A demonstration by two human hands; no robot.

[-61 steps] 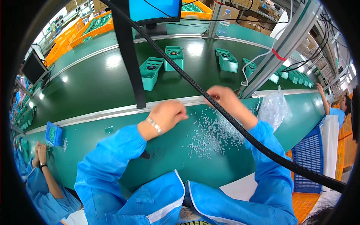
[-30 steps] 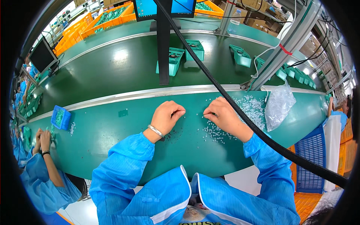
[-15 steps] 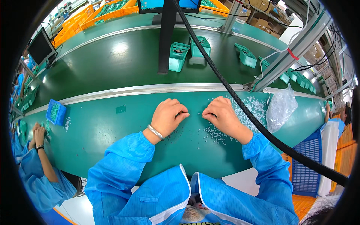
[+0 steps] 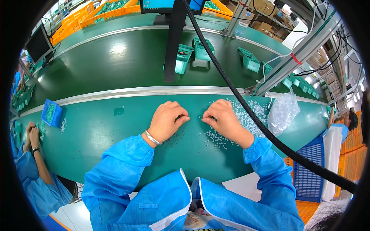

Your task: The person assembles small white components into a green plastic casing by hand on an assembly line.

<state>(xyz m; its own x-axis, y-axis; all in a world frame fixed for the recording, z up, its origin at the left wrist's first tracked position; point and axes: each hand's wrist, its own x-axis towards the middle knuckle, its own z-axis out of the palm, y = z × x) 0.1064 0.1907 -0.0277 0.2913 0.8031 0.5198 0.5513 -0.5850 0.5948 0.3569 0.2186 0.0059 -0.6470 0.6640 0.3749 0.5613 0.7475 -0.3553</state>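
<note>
My left hand (image 4: 165,122) is held just above the green tabletop (image 4: 111,154), its thumb and forefinger pinched together. Small dark specks (image 4: 175,139) lie on the table beside it. Facing it across a narrow gap is my right hand (image 4: 226,122), also in a pinch. Whatever is between the fingertips of either hand is too small or hidden to name. Around and beyond my right hand lie many tiny whitish ring-like pieces (image 4: 252,119), with a looser scatter (image 4: 216,139) below the wrist.
A clear plastic bag (image 4: 283,113) rests at the right. A black cable (image 4: 246,107) crosses the view diagonally. Green housings (image 4: 249,59) stand on the dark belt behind the metal rail. At the left, a co-worker's hands (image 4: 32,134) are near a blue bin (image 4: 51,112) of green parts.
The whole view has shifted slightly to the left. My hands keep the same pinched pose, their fingertips still a short gap apart.
</note>
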